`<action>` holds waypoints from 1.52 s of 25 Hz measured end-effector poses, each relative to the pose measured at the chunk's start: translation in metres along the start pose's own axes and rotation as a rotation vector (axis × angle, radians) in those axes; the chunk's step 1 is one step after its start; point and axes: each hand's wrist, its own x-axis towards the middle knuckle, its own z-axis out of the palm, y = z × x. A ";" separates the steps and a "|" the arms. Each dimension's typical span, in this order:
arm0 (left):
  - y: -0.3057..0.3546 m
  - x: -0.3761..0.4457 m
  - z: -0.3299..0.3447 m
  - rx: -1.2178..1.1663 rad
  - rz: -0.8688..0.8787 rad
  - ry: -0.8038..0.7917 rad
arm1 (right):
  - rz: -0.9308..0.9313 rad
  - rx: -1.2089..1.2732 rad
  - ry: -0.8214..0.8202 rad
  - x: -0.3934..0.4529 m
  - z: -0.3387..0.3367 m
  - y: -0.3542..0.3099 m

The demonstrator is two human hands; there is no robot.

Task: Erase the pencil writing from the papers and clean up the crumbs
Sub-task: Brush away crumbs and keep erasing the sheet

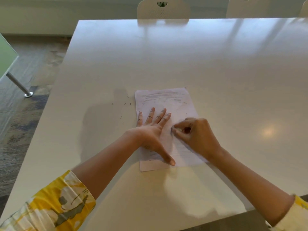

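while the left hand (150, 130) lies flat, fingers spread, pinning the paper (166, 127) near mid-table, the right hand (196, 135) pinches an eraser (177, 130) on it: erasing underway. far pencil lines (160, 95) and left crumbs (124, 107) likely come next.

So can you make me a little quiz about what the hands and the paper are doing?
1. True or false: the left hand lies flat on the paper.
2. Which hand pinches the eraser?
3. The dark crumbs lie on the table: A) left of the paper, B) right of it.

Key: 1 true; 2 the right hand; 3 A.
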 end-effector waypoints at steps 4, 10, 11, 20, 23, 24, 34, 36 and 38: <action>-0.001 0.001 0.000 -0.002 -0.003 0.014 | -0.103 0.002 -0.195 -0.030 0.004 -0.022; 0.000 -0.001 -0.002 -0.002 -0.007 0.001 | 0.004 -0.032 -0.005 0.020 -0.004 0.007; 0.000 0.000 -0.001 0.010 -0.007 0.003 | -0.014 -0.026 -0.034 0.007 0.000 0.000; -0.001 -0.002 -0.002 -0.018 -0.002 0.003 | 0.021 -0.065 -0.004 0.038 -0.003 0.009; 0.002 -0.003 -0.003 -0.001 -0.005 0.006 | 0.016 -0.066 -0.053 0.017 0.005 -0.001; 0.002 -0.002 -0.002 0.013 -0.007 0.011 | -0.012 -0.033 -0.103 -0.001 0.009 -0.010; 0.001 -0.002 -0.002 -0.004 -0.003 0.010 | 0.003 -0.029 -0.015 0.012 0.007 0.001; 0.000 -0.001 -0.002 0.011 -0.006 0.017 | -0.062 0.030 -0.109 -0.020 0.012 -0.019; 0.000 -0.001 -0.001 0.009 -0.004 0.019 | -0.070 0.054 -0.156 -0.029 0.013 -0.023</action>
